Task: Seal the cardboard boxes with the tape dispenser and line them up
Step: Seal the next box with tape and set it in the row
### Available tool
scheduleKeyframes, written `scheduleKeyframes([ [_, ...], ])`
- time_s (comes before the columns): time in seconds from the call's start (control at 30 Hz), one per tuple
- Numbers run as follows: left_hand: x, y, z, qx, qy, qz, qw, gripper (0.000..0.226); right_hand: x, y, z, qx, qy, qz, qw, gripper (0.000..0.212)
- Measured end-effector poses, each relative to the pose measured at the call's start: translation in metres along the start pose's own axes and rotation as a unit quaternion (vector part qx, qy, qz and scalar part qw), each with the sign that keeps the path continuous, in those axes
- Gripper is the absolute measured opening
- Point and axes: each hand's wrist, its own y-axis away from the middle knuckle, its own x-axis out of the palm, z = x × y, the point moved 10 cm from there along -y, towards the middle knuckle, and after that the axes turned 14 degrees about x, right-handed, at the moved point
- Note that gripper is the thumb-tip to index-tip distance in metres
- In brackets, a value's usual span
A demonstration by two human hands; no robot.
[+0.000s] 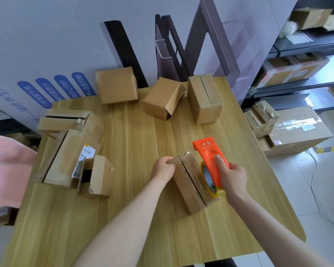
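A small cardboard box lies on the wooden table in front of me, with clear tape along its top seam. My left hand grips the box's far left corner, fingers curled over the taped end. My right hand holds the orange tape dispenser, which rests on the box's right side with its yellow tape roll low against the near end. Three closed boxes stand at the table's far side: left, middle and right.
Several opened and flattened boxes crowd the table's left side. A pink cloth lies off the left edge. More boxes are stacked on the floor to the right, by dark shelving. Dark frames lean on the wall.
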Motion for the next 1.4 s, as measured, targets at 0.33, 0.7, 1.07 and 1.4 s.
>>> scheduleKeyframes([
  [0.33, 0.05, 0.078, 0.03, -0.026, 0.157, -0.105, 0.982, 0.07, -0.011, 0.01, -0.012, 0.024, -0.042, -0.038, 0.998, 0.048],
  [0.7, 0.036, 0.054, -0.094, 0.383, -0.219, -0.03, 0.897, 0.047, -0.061, 0.039, -0.018, 0.009, -0.145, -0.082, 0.986, 0.045],
  [1.07, 0.055, 0.0, -0.076, 0.267, -0.446, 0.182, 0.835, 0.056, -0.071, 0.046, -0.015, -0.015, -0.129, -0.042, 0.991, 0.041],
  [1.4, -0.019, 0.067, 0.026, -0.057, -0.305, 0.082, 0.947, 0.069, -0.024, 0.051, 0.019, -0.063, -0.044, 0.136, 0.988, 0.032],
])
